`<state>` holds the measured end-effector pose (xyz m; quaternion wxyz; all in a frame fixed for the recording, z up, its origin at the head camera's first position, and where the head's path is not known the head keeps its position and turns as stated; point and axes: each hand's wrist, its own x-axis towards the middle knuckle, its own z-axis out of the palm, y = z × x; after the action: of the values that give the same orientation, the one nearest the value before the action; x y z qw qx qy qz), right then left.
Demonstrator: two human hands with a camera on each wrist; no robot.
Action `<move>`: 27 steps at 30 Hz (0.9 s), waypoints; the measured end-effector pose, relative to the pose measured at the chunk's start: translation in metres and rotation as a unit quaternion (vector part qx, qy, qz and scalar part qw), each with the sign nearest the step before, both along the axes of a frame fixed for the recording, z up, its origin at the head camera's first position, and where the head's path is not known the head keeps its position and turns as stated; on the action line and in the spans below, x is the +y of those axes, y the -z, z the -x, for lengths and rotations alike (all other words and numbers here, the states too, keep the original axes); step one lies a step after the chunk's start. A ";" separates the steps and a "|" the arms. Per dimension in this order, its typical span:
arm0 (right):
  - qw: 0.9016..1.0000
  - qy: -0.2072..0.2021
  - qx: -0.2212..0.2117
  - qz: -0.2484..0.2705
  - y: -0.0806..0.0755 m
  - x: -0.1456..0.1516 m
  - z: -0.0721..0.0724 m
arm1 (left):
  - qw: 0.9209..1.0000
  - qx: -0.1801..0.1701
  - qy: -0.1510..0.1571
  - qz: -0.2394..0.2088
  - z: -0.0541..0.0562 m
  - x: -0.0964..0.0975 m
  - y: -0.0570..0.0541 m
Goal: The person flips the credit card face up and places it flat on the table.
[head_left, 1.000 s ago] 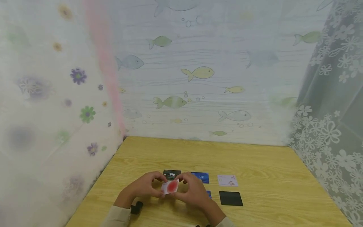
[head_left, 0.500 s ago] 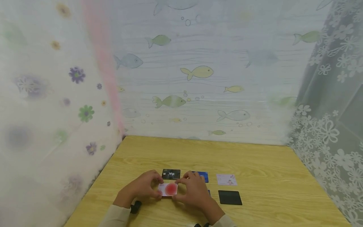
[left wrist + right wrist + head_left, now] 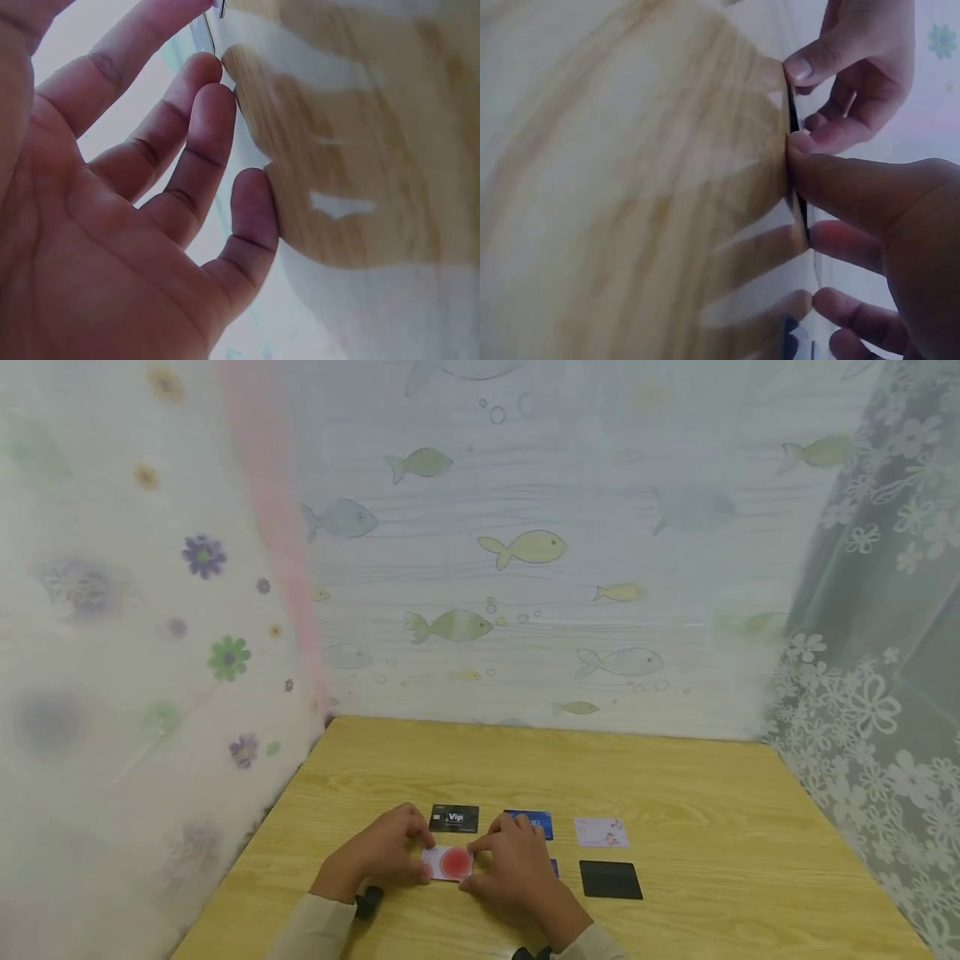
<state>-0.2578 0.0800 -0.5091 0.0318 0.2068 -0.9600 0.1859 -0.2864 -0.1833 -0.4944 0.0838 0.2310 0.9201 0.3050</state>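
Observation:
A white card with a red circle (image 3: 448, 863) lies at the table's near middle, between both hands. My left hand (image 3: 382, 852) holds its left edge, thumb at the near corner and index finger at the far one. At the opposite edge, my right hand (image 3: 517, 864) pinches it the same way. In the right wrist view the card appears edge-on as a thin dark strip (image 3: 794, 112) close to the tabletop. The left wrist view shows the left hand's other fingers (image 3: 214, 124) bent near the wood. Just beyond the card lies a black Vip card (image 3: 454, 818).
A blue VIP card (image 3: 534, 823) and a pale flowered card (image 3: 602, 832) continue the far row. In the near row, another blue card (image 3: 554, 867) is mostly hidden by the right hand, with a black card (image 3: 611, 880) to its right. Patterned curtains (image 3: 525, 635) surround the wooden table (image 3: 675, 793).
The white card, tilted between the hands a second ago, now lies flat and straight below the black Vip card. Both hands still hold its edges.

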 end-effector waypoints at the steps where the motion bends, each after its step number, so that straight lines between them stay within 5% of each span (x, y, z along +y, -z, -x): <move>1: 1.000 0.002 -0.004 -0.006 -0.001 0.000 0.000 | 1.000 -0.002 -0.002 0.001 0.000 0.001 0.000; 12: 0.999 0.009 -0.041 -0.025 -0.011 -0.001 -0.003 | 1.000 0.003 0.002 0.015 -0.004 0.004 -0.002; 22: 0.999 0.008 -0.025 -0.024 -0.014 -0.003 -0.004 | 1.000 0.012 0.005 0.010 0.000 -0.003 0.000; 27: 1.000 -0.001 -0.021 -0.021 -0.014 0.003 0.000 | 0.999 0.026 0.021 -0.005 0.001 0.008 -0.005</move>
<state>-0.2573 0.0831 -0.4949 0.0076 0.2043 -0.9640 0.1700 -0.2872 -0.1753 -0.4899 0.0651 0.2582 0.9153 0.3020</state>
